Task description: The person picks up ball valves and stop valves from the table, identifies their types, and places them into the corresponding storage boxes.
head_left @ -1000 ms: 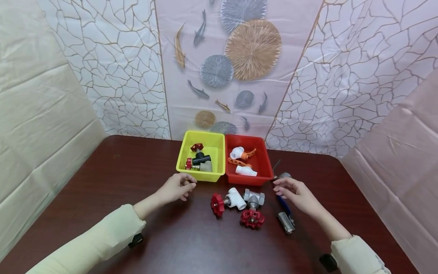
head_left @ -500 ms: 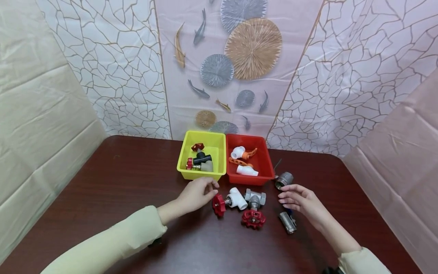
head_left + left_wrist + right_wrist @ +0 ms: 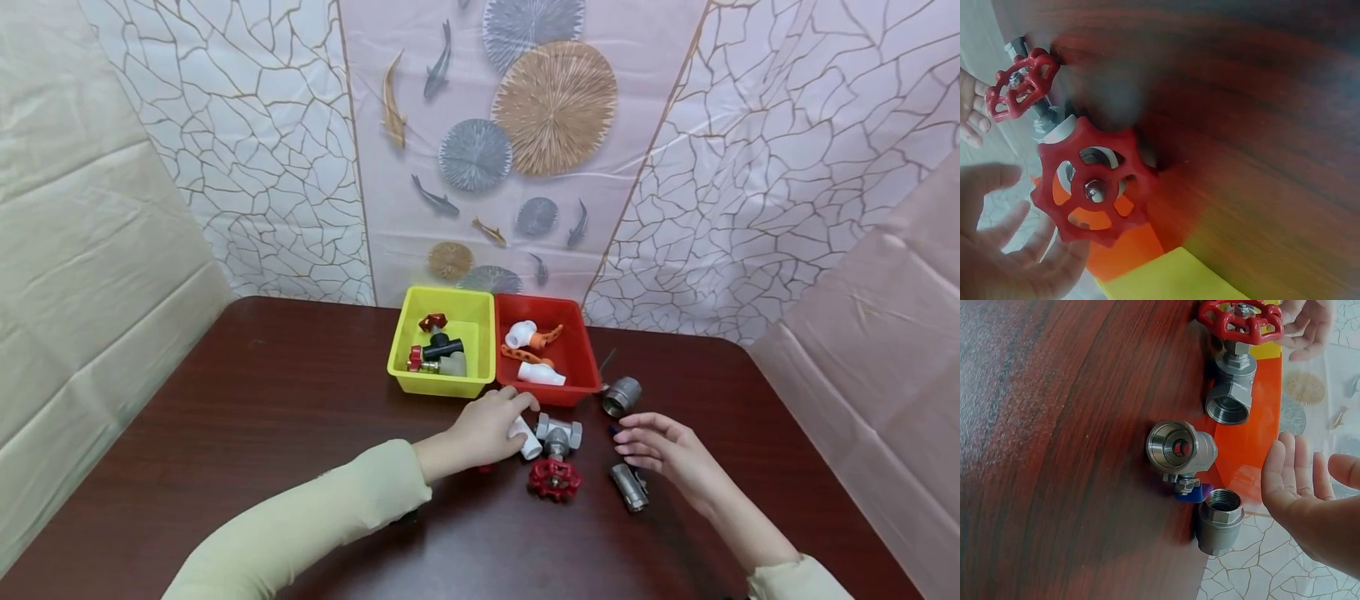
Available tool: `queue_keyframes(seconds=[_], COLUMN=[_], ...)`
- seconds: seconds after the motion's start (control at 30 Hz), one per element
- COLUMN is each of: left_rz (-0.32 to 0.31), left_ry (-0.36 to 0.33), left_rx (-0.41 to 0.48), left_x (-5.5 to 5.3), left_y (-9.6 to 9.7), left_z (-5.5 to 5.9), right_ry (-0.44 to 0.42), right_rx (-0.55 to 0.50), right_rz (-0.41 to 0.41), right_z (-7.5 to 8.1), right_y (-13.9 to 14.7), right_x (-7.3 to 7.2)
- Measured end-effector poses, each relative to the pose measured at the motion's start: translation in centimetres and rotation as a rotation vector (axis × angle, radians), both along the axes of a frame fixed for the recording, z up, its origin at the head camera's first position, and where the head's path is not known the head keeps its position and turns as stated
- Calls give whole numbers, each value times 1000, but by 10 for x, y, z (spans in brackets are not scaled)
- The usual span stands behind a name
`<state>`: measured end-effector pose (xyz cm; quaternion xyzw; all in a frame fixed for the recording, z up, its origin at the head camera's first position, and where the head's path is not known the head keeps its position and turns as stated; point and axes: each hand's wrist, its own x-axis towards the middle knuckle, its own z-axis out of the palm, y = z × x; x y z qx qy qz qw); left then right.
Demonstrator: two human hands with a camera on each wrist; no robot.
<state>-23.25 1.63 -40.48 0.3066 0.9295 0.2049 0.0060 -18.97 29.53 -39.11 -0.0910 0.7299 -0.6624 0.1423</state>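
My left hand [image 3: 491,425] reaches over the white tee-shaped valve [image 3: 531,443], hiding most of it in the head view. In the left wrist view, the relaxed fingers stand beside that valve's red handwheel [image 3: 1100,175], not closed round it. Just right of it lies a metal gate valve [image 3: 555,477] with a red handwheel. My right hand [image 3: 671,458] hovers, fingers loosely bent and holding nothing, over a small steel ball valve [image 3: 628,488]. The ball valve's blue handle [image 3: 1190,495] is partly hidden by that hand in the head view. Behind it sits a threaded metal fitting [image 3: 622,396].
A yellow bin [image 3: 397,367] at the back holds several valves with red handwheels. Touching its right side is a red bin [image 3: 573,358] with white valves that have orange handles. Both stand on a dark wooden table [image 3: 300,367] backed by a patterned cloth [image 3: 285,125].
My left hand has moved right, from in front of the yellow bin to over the white valve. My right hand has shifted slightly down and right, uncovering the threaded metal fitting.
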Motion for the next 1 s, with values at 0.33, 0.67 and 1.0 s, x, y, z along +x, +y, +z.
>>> queue_keyframes(seconds=[0.33, 0.67, 1.0], left_rz=[0, -43, -66], left_ry=[-61, -56, 11], left_rx=[-203, -385, -421], left_x=[-5, -10, -9], left_y=[19, 23, 23], left_z=[-1, -19, -24], right_ry=[11, -18, -28], right_rx=[-37, 6, 29], right_rz=[47, 28, 11], right_z=[-2, -2, -1], right_y=[1, -1, -6], right_x=[-2, -1, -1])
